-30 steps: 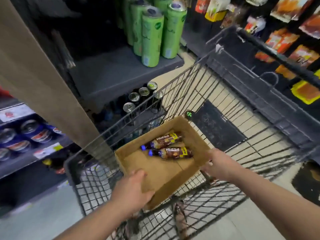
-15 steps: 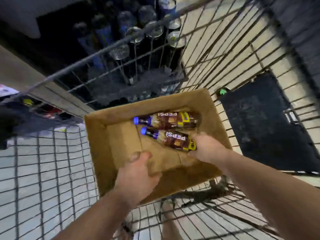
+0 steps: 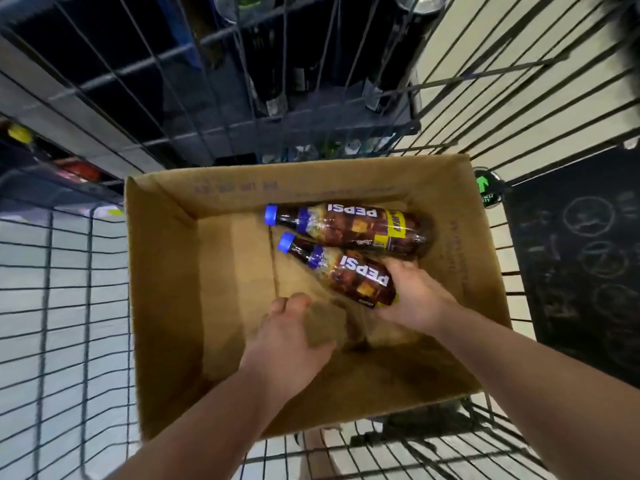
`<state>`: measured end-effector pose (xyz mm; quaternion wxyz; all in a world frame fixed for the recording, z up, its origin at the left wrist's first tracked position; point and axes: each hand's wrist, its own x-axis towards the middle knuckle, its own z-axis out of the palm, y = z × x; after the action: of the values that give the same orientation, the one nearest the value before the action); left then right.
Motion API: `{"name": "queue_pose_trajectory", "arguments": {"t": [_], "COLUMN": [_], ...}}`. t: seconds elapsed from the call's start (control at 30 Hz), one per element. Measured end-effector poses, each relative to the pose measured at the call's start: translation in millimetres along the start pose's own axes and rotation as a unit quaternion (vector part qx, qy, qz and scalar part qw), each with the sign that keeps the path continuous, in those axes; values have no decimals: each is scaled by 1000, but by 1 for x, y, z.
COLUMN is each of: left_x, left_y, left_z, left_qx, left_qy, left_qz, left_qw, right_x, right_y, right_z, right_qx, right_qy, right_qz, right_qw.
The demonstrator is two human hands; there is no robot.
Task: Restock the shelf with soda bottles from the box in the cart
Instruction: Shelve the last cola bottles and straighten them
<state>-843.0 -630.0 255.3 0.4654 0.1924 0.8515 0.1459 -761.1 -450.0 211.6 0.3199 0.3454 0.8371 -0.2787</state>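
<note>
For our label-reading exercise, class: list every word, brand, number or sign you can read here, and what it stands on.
"PEPSI", upside down, on the label of the farther bottle.
"PEPSI", upside down, on the label of the nearer bottle.
Too blurred to read: the farther bottle's yellow band, print on the box wall, small words on the green arrow tag.

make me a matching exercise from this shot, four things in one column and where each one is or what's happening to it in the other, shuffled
Things:
1. nearer bottle
2. farther bottle
3. left hand
4. box

Places or states:
a. sits in the cart
b. lies along the box's far wall
c. gripped by the right hand
d. over the bare box floor, touching no bottle

Pairs: 1-c, 2-b, 3-d, 4-a
</note>
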Motion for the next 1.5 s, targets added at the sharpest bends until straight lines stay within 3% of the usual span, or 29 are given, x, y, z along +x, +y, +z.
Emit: {"name": "queue_pose_trajectory", "arguments": {"t": [0.13, 0.23, 0.33, 0.47, 0.53, 0.6, 0.73, 0.8, 0.9, 1.0, 1.13, 1.5], "left_x": [-2, -6, -13, -28, -34, -38, -40, -39, -34, -30, -26, -34], "left_y": [4, 5, 9, 23, 27, 26, 14, 6, -6, -15, -22, -23], "left_z": [0, -4, -10, -18, -20, -24, -38, -41, -41, -38, -38, -55], "left_qx": [-47, -183, -340, -530, -596, -624, -580, -555, -541, -541, -542, -523], "left_qy": [0, 1, 6, 3, 26, 50, 71, 76, 88, 99, 102, 120], "left_qz": [-32, -89, -130, -95, -77, -79, -79, -78, -85, -95, -95, -86], "left_qw": [998, 979, 931, 843, 799, 776, 808, 825, 832, 830, 829, 840], "right_x": [-11, -28, -52, -82, -93, -99, -83, -60, -19, 11, 22, -12], "right_y": [3, -7, -27, -59, -74, -81, -71, -61, -49, -40, -40, -49], "right_z": [4, 1, -8, -14, -14, -15, -29, -35, -43, -38, -23, -10], "right_qx": [78, 140, 195, 236, 220, 217, 215, 173, -13, -127, -146, 56], "right_qy": [-1, 3, 11, 23, 46, 26, -89, -43, 75, 36, -57, -32], "right_qz": [-5, -34, -67, -109, -130, -149, -169, -144, -96, -74, -66, -19], "right_qw": [997, 990, 978, 965, 966, 964, 958, 973, 992, 989, 985, 998]}}
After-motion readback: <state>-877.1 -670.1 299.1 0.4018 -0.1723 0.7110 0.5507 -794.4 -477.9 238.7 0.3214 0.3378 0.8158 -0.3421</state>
